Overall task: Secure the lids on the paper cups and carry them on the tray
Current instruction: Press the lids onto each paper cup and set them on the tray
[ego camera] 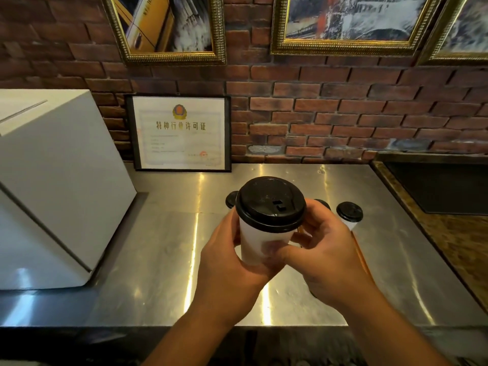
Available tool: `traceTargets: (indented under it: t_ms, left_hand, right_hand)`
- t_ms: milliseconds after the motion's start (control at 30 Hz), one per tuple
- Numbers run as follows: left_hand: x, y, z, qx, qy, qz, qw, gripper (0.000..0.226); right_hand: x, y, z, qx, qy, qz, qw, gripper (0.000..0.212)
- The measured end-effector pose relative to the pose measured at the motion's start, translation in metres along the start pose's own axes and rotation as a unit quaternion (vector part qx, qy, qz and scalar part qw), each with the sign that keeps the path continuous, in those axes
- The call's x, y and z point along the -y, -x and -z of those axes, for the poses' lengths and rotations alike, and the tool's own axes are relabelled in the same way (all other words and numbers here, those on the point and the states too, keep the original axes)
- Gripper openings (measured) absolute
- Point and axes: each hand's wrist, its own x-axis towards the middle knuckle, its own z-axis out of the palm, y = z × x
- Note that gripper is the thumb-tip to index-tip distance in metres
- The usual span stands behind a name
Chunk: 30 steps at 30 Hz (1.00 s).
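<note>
A white paper cup (253,241) with a black lid (270,203) is held up above the steel counter, close to the camera. My left hand (227,262) grips the cup's body from the left and below. My right hand (324,249) curls round the cup's right side, fingertips near the lid's rim, thumb across the front. Behind it stand more lidded cups: one (349,213) at the right, one (231,198) peeking out at the left, another mostly hidden behind my right hand. An orange tray edge (359,250) shows beside my right hand.
A large white box (52,186) occupies the counter's left side. A framed certificate (181,133) leans on the brick wall behind. The steel counter (163,260) ends at a marble-patterned ledge (449,241) on the right.
</note>
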Motion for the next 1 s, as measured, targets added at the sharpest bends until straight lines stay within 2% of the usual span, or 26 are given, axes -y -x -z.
traceTargets:
  t_ms: [100, 200, 400, 533, 767, 1000]
  left_hand:
    - [0.004, -0.002, 0.002, 0.022, -0.011, -0.003, 1.000, 0.073]
    - [0.007, -0.004, 0.002, 0.041, -0.013, 0.004, 0.999, 0.074]
    - [0.009, -0.005, -0.005, 0.033, 0.003, 0.008, 0.999, 0.075]
    - [0.007, -0.012, -0.003, 0.034, -0.013, 0.000, 0.999, 0.077]
    - [0.008, -0.012, -0.007, 0.043, -0.012, 0.013, 0.999, 0.075]
    - [0.008, -0.014, -0.006, 0.051, -0.011, 0.023, 0.998, 0.078]
  right_hand:
    - [0.000, 0.001, -0.001, 0.017, 0.010, -0.011, 1.000, 0.084]
    - [-0.001, 0.002, 0.000, 0.036, 0.011, -0.007, 0.999, 0.078]
    - [-0.005, -0.001, -0.002, 0.004, 0.023, -0.004, 1.000, 0.080]
    - [-0.006, -0.004, -0.004, 0.014, 0.005, -0.007, 1.000, 0.087]
    - [-0.002, -0.006, -0.002, -0.013, 0.018, 0.008, 1.000, 0.086]
    - [0.003, -0.008, 0.001, 0.006, 0.007, 0.030, 1.000, 0.085]
